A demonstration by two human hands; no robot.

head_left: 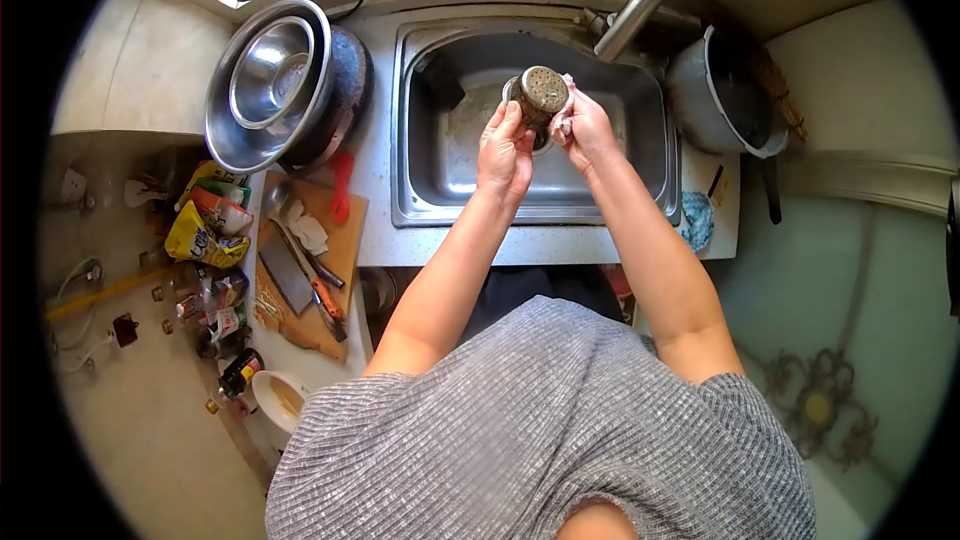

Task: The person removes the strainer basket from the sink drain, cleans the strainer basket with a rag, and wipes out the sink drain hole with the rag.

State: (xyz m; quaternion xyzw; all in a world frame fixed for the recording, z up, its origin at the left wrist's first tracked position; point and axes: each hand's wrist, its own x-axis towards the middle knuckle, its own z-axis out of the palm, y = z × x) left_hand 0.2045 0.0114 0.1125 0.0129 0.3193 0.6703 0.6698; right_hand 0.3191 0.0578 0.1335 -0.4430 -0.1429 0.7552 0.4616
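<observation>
Perforated-top shaker (pixel 544 88) above steel sink (pixel 455 172). Your left hand (pixel 508 150) curls round its side; right hand (pixel 588 128) pinches whitish wad (pixel 564 127), perhaps cloth or foam, against other side. Likely wiping step; next calls for steady left grip, turning shaker.

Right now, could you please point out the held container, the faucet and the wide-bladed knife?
Held container (pixel 545 88), head view: on its speckled round end.
Faucet (pixel 643 2), head view: on its metal spout.
Wide-bladed knife (pixel 285 278), head view: on its flat blade.
</observation>
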